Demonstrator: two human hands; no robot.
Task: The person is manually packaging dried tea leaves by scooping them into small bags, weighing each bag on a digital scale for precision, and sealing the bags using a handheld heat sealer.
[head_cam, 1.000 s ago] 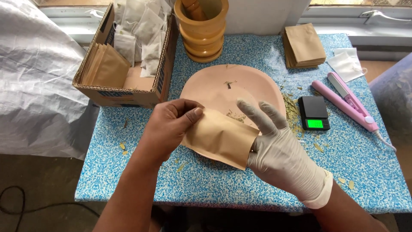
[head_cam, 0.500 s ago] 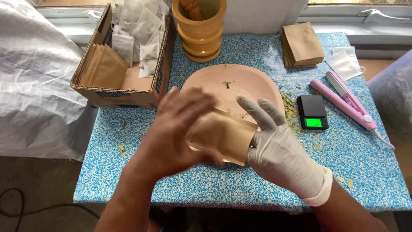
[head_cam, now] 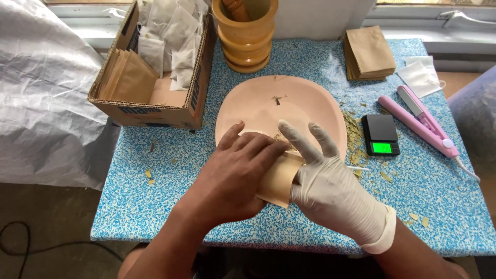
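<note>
Small brown paper pouch (head_cam: 279,178), flat, kraft-coloured, mostly hidden under the hands; sits over the near edge of the pink plate (head_cam: 258,106) at table centre. Bare left hand (head_cam: 235,175) lies palm-down across it, fingers spread & pressing. Gloved right hand (head_cam: 328,183) grips pouch's right edge, two fingers raised. Dried leaf bits (head_cam: 352,135) at 3 o'clock of plate, then black pocket scale (head_cam: 381,135) w/ green display, pink flat iron (head_cam: 421,121) beyond. Pouch stack (head_cam: 369,51) at 1 o'clock, wooden mortar (head_cam: 245,33) at 12, cardboard box (head_cam: 155,111) at 10.
</note>
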